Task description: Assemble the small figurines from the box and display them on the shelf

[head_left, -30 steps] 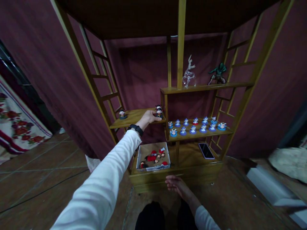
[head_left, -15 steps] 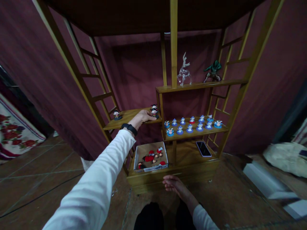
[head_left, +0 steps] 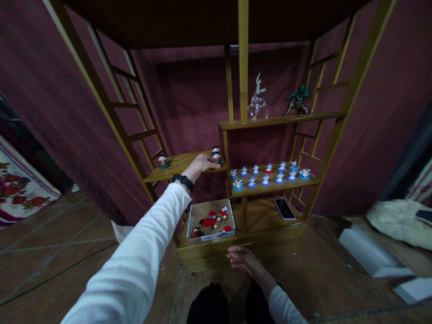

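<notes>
My left hand (head_left: 201,164) reaches to the right end of the left shelf (head_left: 182,161), its fingers closed around the base of a black-haired figurine (head_left: 216,157). Right behind that one stands a second figurine (head_left: 215,148) of the same look, partly hidden. Another such figurine (head_left: 163,160) stands alone at the shelf's left end. My right hand (head_left: 243,258) hangs in front of the cabinet's base, fingers loosely stretched out, with nothing in it. Below the left shelf sits a shallow cardboard box (head_left: 190,222) holding several red and black figurines (head_left: 207,222), some lying down.
Several small blue and purple figurines (head_left: 265,180) stand in two rows on the right shelf. Above them are a clear deer figure (head_left: 258,101) and a green-cloaked figure (head_left: 298,100). A phone (head_left: 284,209) lies on the bottom board. Wooden posts (head_left: 243,63) divide the cabinet.
The whole view has shifted slightly. My left hand stays at the same figurine at the shelf's right end, and my right hand keeps its place and pose.
</notes>
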A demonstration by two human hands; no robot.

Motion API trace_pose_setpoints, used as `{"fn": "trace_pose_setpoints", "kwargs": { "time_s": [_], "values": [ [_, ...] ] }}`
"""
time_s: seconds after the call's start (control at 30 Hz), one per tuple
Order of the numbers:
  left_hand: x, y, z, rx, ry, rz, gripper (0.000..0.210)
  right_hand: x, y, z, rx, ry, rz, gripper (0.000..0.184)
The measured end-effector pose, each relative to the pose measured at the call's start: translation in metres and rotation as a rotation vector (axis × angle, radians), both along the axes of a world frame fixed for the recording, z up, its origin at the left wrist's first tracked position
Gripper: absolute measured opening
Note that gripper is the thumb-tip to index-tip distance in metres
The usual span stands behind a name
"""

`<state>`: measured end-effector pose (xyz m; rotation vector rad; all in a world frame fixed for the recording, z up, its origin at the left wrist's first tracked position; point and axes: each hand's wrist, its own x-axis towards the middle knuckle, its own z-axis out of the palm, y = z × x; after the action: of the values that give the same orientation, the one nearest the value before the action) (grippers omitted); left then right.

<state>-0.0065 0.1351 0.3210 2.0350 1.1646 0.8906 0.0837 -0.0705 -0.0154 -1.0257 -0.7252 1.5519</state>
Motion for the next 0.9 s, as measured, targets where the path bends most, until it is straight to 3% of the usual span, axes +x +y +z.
{"fn": "trace_pose_setpoints", "kwargs": {
  "time_s": [0.57, 0.9],
  "values": [
    [-0.0014, -0.0041, 0.0018, 0.0, 0.007, -0.021, 0.034, 0.0016, 0.0068, -0.0112, -0.036, -0.015, -0.006, 0.051],
    [-0.0013, -0.0037, 0.0006, 0.044, 0.022, 0.026, 0.035, 0.0019, 0.0034, -0.0065, 0.001, -0.019, -0.018, 0.046]
  ]
}}
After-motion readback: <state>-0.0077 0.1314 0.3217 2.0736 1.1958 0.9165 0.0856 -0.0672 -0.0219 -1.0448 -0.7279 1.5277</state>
